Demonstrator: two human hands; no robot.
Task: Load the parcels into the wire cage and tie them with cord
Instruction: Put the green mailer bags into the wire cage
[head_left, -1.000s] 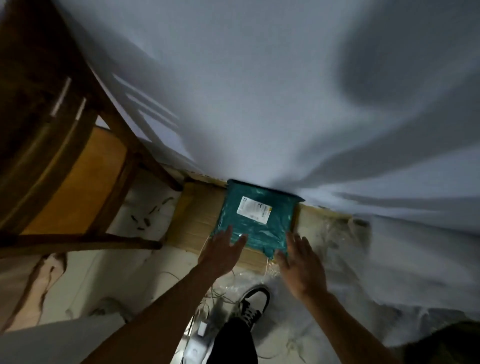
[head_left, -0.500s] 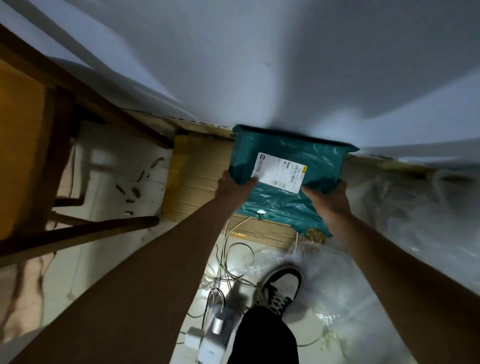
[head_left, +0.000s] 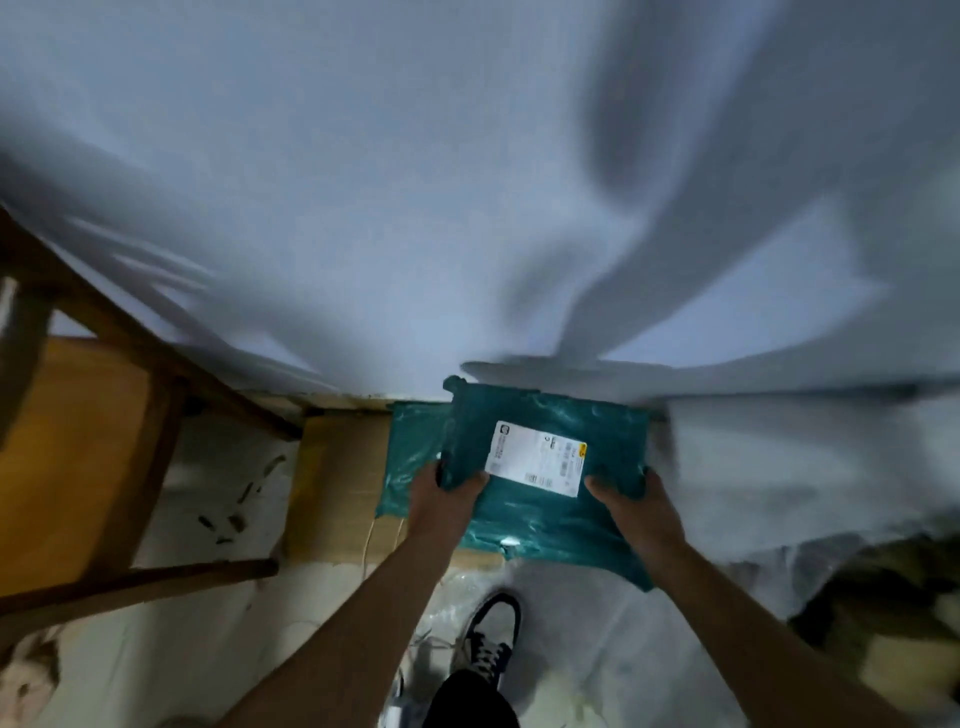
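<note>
Fingers (head_left: 470, 480) of both hands pinch the teal mailer parcel (head_left: 545, 467) by its edges (slick plastic), so it could slip loose.

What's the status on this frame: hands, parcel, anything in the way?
Left hand and right hand both grip the teal parcel, label up. A second teal parcel lies beneath on the cardboard box. Wire cage not in view.

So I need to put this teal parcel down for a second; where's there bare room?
Bare cardboard shows left of the second teal parcel, beside the wooden chair. Around the shoe it is crowded with plastic wrap.
</note>
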